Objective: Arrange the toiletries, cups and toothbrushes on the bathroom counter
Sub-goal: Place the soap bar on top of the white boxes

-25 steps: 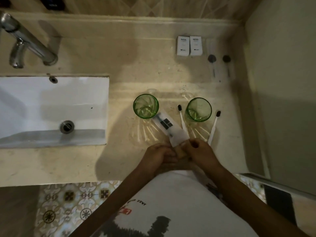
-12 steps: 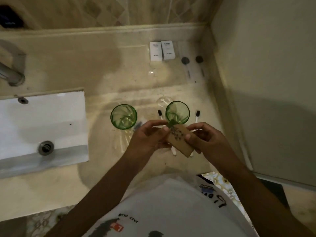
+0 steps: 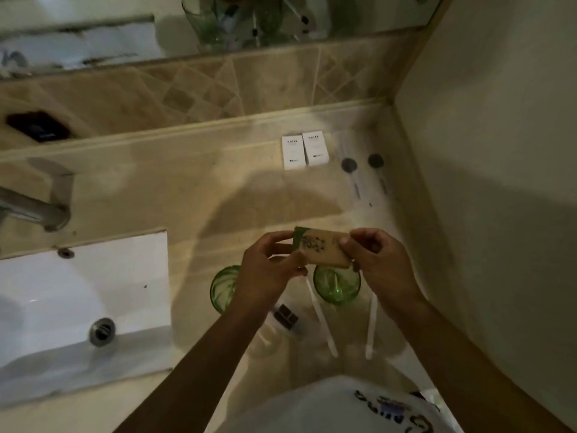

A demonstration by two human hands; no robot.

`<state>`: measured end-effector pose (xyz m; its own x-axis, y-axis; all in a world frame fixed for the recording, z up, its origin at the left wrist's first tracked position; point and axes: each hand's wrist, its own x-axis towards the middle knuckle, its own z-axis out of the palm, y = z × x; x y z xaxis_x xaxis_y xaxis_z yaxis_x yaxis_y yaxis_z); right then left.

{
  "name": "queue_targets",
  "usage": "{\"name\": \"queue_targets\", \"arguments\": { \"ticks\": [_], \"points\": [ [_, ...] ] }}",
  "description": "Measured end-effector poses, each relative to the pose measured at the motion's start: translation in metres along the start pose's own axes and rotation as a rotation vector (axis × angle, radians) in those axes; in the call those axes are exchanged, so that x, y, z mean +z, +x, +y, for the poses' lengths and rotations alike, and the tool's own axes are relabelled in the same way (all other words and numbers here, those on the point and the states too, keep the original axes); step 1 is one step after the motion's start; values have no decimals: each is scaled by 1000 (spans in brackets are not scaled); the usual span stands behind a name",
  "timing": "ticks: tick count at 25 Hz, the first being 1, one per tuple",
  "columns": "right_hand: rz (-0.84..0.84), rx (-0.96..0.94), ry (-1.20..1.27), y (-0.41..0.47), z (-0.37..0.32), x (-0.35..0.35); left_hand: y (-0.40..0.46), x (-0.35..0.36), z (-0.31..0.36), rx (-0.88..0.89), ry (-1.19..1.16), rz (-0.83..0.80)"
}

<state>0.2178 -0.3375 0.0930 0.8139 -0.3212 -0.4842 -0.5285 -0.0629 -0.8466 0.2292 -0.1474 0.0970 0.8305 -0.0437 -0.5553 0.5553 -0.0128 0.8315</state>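
The left hand [image 3: 270, 270] and the right hand [image 3: 379, 265] held a small packet [image 3: 323, 250] between them above the bathroom counter [image 3: 187, 182], each pinching one short end with thumb and curled fingers. Both forearms reached forward from the bottom of the view. The packet was tan like kraft paper, with a green strip along its left end and a dark sprig-like print on its face; no words on it could be read. It hung level, just over the rims of two green glass cups [image 3: 337, 287], the left cup [image 3: 223, 289] partly hidden by the left wrist. Two white toothbrushes [image 3: 371, 326] lay beside the right cup, and a clear sachet with dark squares [image 3: 285, 317] lay between the cups. Near the back wall stood two white boxes [image 3: 304, 151] side by side, their top line seeming to read "HOTEL"; the smaller print was blurred.
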Motion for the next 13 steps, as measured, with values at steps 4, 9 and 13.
{"name": "queue_targets", "arguments": {
  "ticks": [4, 9, 13],
  "points": [
    [-5, -31, -34, 65, -28, 20, 68, -2, 20, 213, 464, 58],
    [-207, -5, -60, 156, -46, 48, 169, 5, 45, 368, 655, 193],
    [-97, -273, -315, 209, -43, 64, 221, 9, 42, 402, 665, 334]
  ]
}}
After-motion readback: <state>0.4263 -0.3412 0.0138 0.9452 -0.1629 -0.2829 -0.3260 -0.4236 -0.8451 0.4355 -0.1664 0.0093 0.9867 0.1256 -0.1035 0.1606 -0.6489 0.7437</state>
